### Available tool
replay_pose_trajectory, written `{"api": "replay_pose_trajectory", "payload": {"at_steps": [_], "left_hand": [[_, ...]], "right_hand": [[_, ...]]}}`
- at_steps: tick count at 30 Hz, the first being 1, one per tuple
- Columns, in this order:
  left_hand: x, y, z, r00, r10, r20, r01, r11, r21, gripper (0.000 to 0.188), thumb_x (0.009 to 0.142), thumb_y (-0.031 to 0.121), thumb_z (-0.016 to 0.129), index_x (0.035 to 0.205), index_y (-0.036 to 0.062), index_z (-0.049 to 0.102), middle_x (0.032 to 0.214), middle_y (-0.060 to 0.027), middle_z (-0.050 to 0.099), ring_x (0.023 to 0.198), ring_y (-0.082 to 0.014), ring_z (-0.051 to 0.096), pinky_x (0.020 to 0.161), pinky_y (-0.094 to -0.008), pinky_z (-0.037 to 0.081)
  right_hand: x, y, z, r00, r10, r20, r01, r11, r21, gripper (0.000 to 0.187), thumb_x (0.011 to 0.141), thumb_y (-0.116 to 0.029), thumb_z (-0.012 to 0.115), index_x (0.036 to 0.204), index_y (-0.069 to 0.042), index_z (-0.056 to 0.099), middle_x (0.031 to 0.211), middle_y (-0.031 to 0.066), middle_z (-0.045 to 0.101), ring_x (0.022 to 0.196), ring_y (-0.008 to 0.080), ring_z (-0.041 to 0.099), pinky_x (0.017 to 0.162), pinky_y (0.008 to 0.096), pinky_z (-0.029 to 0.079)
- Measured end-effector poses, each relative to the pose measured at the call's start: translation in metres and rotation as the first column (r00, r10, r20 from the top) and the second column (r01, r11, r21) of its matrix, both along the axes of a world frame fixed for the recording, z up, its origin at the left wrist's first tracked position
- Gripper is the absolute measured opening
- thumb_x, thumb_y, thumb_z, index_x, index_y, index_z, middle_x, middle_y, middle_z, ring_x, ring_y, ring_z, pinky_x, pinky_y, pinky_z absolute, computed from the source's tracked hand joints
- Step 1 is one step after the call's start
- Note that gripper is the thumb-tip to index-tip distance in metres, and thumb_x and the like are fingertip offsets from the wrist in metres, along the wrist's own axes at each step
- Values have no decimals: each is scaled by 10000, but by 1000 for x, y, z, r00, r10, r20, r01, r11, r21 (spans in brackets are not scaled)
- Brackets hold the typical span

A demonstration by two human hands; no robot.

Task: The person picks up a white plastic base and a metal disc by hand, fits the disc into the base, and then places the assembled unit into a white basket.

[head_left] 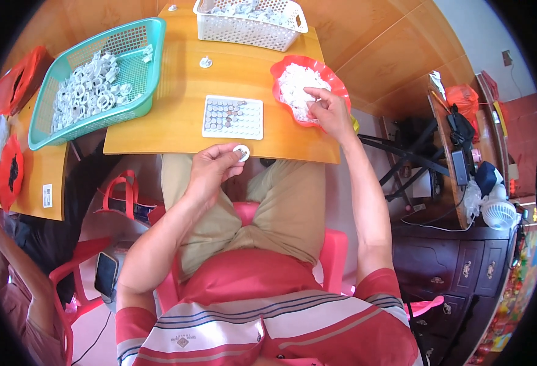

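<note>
My left hand pinches a small round white plastic part between thumb and fingers, just off the table's near edge. The part has a darker bit at its centre. My right hand reaches into a red wavy-rimmed bowl heaped with small white pieces. Its thumb and fingertips are bent together at the pile; whether they pinch a piece is too small to tell. Between the hands lies a white tray with rows of round hollows, many of them filled by small grey metal discs.
A green basket of white ring-shaped parts stands at the left, a white perforated basket at the back. One loose white part lies on the wooden table. Another person's arm is at far left; a small fan stands right.
</note>
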State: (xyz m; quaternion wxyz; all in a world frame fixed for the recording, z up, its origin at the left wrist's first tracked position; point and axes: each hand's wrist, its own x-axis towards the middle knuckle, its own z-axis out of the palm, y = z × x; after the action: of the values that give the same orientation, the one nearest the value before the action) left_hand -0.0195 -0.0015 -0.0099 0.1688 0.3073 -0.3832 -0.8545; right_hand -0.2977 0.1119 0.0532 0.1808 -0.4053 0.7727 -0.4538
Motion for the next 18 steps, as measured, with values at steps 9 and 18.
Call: {"api": "replay_pose_trajectory", "payload": {"at_steps": [9, 18], "left_hand": [[-2, 1, 5, 1000, -7, 4, 7, 1000, 4, 175, 912, 74, 639, 1069, -3, 647, 967, -71, 692, 811, -108, 656, 707, -226, 558], [0, 3, 2, 1000, 18, 3, -18, 1000, 21, 191, 911, 69, 639, 1085, -9, 641, 988, -77, 691, 839, -112, 662, 713, -225, 557]], "right_hand": [[-10, -4, -10, 997, 62, -46, -64, 997, -41, 139, 799, -20, 694, 933, -12, 657, 808, 16, 653, 725, 71, 594, 670, 231, 485], [-3, -4, -4, 955, 67, -290, -103, 989, -109, 90, 752, -21, 744, 787, 2, 664, 815, 27, 669, 736, 81, 593, 683, 232, 484]]}}
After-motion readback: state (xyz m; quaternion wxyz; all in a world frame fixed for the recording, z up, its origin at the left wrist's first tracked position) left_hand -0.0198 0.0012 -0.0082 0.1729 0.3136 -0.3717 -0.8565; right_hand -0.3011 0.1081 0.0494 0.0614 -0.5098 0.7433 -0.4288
